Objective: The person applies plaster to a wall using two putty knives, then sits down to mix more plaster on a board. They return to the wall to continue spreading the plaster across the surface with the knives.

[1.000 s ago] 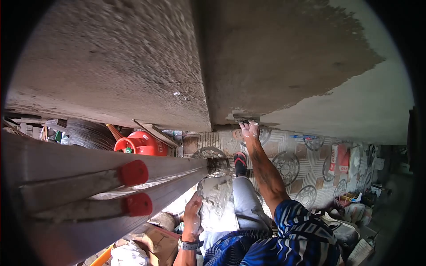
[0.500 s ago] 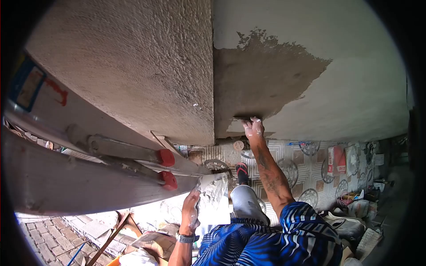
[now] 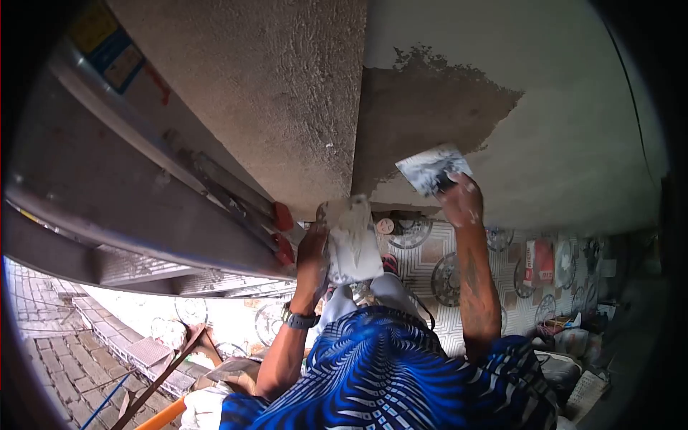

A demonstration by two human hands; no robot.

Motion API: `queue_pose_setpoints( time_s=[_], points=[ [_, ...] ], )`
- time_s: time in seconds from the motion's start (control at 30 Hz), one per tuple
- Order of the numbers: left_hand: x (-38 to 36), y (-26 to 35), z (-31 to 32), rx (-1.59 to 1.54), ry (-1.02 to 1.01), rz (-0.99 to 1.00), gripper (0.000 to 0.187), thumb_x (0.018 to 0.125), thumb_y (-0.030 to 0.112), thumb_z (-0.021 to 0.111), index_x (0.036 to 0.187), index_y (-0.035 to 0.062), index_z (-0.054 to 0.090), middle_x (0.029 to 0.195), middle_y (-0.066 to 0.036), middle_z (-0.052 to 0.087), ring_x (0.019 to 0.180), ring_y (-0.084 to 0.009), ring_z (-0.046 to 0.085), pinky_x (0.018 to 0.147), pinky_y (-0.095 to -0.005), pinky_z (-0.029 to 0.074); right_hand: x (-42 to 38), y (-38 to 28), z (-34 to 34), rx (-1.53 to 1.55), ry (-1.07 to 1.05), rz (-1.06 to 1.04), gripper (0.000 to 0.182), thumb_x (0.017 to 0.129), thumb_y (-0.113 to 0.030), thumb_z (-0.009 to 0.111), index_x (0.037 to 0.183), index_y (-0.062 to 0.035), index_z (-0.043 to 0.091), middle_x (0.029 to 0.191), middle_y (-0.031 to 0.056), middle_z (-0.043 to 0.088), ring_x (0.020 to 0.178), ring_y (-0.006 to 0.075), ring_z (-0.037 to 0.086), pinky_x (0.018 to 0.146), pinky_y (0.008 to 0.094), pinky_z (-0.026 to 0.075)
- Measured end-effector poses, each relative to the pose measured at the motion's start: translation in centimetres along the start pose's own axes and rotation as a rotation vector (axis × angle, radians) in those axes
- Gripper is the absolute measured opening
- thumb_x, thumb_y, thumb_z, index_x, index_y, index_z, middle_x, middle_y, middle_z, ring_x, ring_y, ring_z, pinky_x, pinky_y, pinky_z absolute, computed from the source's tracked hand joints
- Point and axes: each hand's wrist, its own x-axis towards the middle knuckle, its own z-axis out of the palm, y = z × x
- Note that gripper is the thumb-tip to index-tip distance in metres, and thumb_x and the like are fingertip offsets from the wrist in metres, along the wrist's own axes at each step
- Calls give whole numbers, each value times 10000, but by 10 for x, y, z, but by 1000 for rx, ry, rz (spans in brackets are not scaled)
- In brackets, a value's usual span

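My right hand is closed on a flat, rectangular scraper blade, smeared with white and dark paste and tilted in front of the wall. In my left hand is a pale, flat board with whitish paste on its upper part. Its underside and some of my left fingers are hidden. Beyond the blade, a dark grey-brown patch with a ragged edge covers part of the smooth, lighter wall.
A metal ladder with red-capped ends stands at the left, beside a rough wall section. Below are patterned tiles, a red and white bag, and bundled items at the lower right. Brick paving shows at the lower left.
My right hand has drawn back from the wall, turning the blade's face into view. My left hand has raised the board toward the wall corner. The view has shifted, and both legs now show.
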Motion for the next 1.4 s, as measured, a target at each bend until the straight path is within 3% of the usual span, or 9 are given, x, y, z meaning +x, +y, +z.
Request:
queue_pose_setpoints(
  time_s=[0.2, 0.3, 0.43, 0.6, 0.77, 0.93, 1.1, 1.23, 1.4],
  points=[
    [0, 44, 29, 320, 84, 271, 315, 1024, 242, 348, 1108, -12, 514, 871, -125, 547, 762, -177, 459, 720, -334, 404, -126, -11, 20, -177, 92, 85, 310, 852, -94, 580, 1122, 57, 569, 1088, 129, 616, 986, 243, 619, 900, 402, 493],
    [-15, 72, 51, 329, 76, 228, 334, 1023, 223, 388, 1193, -42, 499, 1023, -125, 576, 924, -176, 498, 844, -298, 396, -163, 2, 22, -203, 79, 101, 340, 853, -77, 576, 1164, 59, 558, 1088, 119, 615, 1040, 240, 597, 923, 423, 477],
    [-21, 78, 72, 383, -28, 389, 342, 1012, 209, 376, 1203, -52, 488, 884, -155, 565, 759, -207, 486, 714, -327, 419, -167, 27, 16, 62, 14, 129, 104, 878, -108, 630, 959, -54, 592, 992, 72, 624, 934, 191, 621, 778, 408, 540],
    [-22, 59, 70, 552, -90, 720, 347, 966, 112, 420, 1273, -31, 495, 816, -221, 626, 636, -348, 608, 585, -410, 472, -152, 29, 16, -9, -259, -59, 232, 864, -124, 642, 1054, -9, 575, 990, 66, 621, 922, 191, 633, 711, 376, 561],
    [-35, 57, 58, 753, -281, 768, 380, 947, 102, 473, 1316, 19, 512, 918, -226, 654, 771, -378, 651, 685, -403, 515, -153, 34, 30, 92, -228, 44, 256, 857, -97, 628, 1094, -16, 577, 1007, 67, 630, 903, 189, 642, 710, 363, 563],
    [-44, 48, 46, 737, -330, 665, 422, 920, 123, 527, 1337, 58, 511, 1041, -218, 660, 891, -379, 660, 771, -403, 529, -147, 48, 15, -369, -209, -149, 255, 858, -88, 622, 1103, -25, 589, 1029, 68, 636, 905, 186, 642, 738, 317, 540],
    [-44, 48, 32, 758, -449, 665, 505, 880, 181, 581, 1359, 52, 482, 1235, -211, 594, 1079, -366, 614, 864, -388, 527, -151, 42, 19, 7, -339, 25, 171, 855, -28, 598, 1018, -3, 642, 1084, 98, 627, 1041, 204, 588, 959, 351, 458],
    [-45, 68, 32, 787, -611, 662, 599, 847, 229, 620, 1395, 73, 436, 1351, -182, 524, 1179, -344, 564, 922, -384, 515, -145, 46, -7, -19, -399, 60, 206, 855, -54, 603, 1052, -3, 630, 1092, 109, 625, 1062, 217, 584, 986, 370, 441],
    [-48, 52, 28, 950, -629, 630, 769, 708, 17, 640, 1428, 130, 397, 1362, -126, 530, 1114, -308, 602, 875, -373, 544, -153, 47, -10, 185, -215, 295, 278, 818, -63, 594, 1084, 14, 611, 1112, 115, 630, 1074, 245, 585, 982, 392, 444]
  ],
)
